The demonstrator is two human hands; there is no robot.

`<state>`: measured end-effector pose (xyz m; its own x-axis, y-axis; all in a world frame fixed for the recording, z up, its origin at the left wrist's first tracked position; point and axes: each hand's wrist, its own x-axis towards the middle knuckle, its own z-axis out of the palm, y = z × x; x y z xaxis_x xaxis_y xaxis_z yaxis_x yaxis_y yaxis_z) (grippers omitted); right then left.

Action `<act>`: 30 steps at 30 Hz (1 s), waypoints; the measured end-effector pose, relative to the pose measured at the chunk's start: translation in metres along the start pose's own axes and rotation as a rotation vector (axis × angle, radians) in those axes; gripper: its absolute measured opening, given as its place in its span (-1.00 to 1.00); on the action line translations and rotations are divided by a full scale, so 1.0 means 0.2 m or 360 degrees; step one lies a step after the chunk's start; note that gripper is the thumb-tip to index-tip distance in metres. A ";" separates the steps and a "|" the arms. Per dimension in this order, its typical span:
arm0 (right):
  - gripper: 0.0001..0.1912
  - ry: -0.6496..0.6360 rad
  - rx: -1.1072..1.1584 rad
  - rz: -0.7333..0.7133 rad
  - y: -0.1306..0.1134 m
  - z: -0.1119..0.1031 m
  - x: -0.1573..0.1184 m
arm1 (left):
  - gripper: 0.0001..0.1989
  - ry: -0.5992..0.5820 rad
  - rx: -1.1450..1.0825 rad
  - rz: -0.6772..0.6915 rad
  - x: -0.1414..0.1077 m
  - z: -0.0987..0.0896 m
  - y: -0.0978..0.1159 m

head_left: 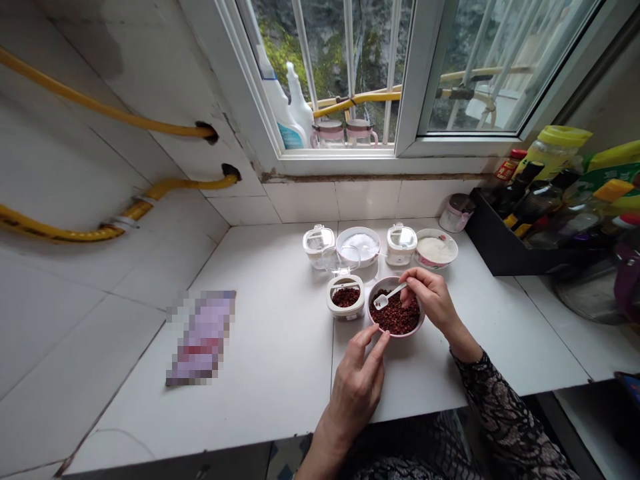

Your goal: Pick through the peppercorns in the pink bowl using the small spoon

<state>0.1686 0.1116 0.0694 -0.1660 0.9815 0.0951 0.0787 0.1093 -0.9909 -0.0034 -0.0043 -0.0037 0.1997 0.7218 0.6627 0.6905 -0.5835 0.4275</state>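
In the head view, my right hand [427, 295] pinches the handle of a small white spoon [387, 297]. The spoon's scoop, with a few dark bits in it, is over a pink-rimmed bowl [421, 325] full of dark red-brown peppercorn-like grains [395, 317]. With its fingertips, my left hand [361, 373] holds the bowl's near-left rim. Just left of the bowl stands a white seasoning jar [345, 315], its clear lid raised, with the same grains inside.
Behind are two white-lidded jars [319, 245] [401, 245], a bowl of white powder [359, 246] and a bowl of pale granules [437, 249]. A black bottle box [493, 247] stands right. A blurred purple packet [205, 340] lies left. Yellow pipes [120, 223] cross the left wall.
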 end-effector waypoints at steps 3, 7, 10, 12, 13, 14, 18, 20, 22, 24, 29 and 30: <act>-0.79 0.0048 -0.0015 -0.0199 -0.01 0.03 -0.02 | -0.44 -0.0005 0.0004 -0.0004 0.00 0.00 0.00; -0.84 0.0027 -0.0314 -0.0641 -0.02 0.11 -0.06 | -0.42 0.0001 0.0005 0.0012 0.00 0.01 0.00; -0.81 -0.0112 -0.0666 -0.1049 -0.02 0.14 -0.07 | -0.41 -0.0001 0.0009 0.0025 0.00 0.00 0.00; -0.79 -0.0182 -0.0802 -0.1234 -0.02 0.14 -0.07 | -0.41 -0.0006 0.0011 0.0017 0.00 0.00 0.00; -0.78 -0.0182 -0.0818 -0.1267 -0.02 0.13 -0.07 | -0.41 -0.0017 0.0008 0.0022 0.00 0.00 0.00; -0.78 -0.0156 -0.0807 -0.1257 -0.02 0.12 -0.07 | -0.41 -0.0013 0.0006 0.0017 0.00 0.00 0.00; -0.82 0.0070 -0.0698 -0.0985 -0.02 0.06 -0.07 | -0.41 -0.0010 -0.0012 0.0011 0.00 0.00 0.00; -0.82 0.0090 -0.0750 -0.0810 -0.01 0.04 -0.06 | -0.42 -0.0010 -0.0013 0.0004 0.00 0.00 0.00; -0.81 0.0028 -0.0853 -0.0660 0.01 0.03 -0.04 | -0.42 -0.0006 -0.0009 0.0001 0.00 0.00 0.00; -0.80 -0.0065 -0.0920 -0.0560 0.02 0.04 -0.03 | -0.42 0.0003 -0.0007 0.0002 0.00 0.00 0.00; -0.81 -0.0158 -0.0765 -0.0367 0.02 0.07 -0.03 | -0.41 0.0007 -0.0011 -0.0001 0.00 0.00 0.00; -0.81 -0.0141 -0.0706 -0.0319 0.02 0.07 -0.03 | -0.41 0.0005 -0.0012 0.0001 0.00 0.00 0.01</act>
<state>0.1568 0.1038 0.0629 -0.3023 0.9193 0.2521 0.4442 0.3698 -0.8160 -0.0025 -0.0047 -0.0031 0.1980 0.7202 0.6650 0.6849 -0.5870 0.4317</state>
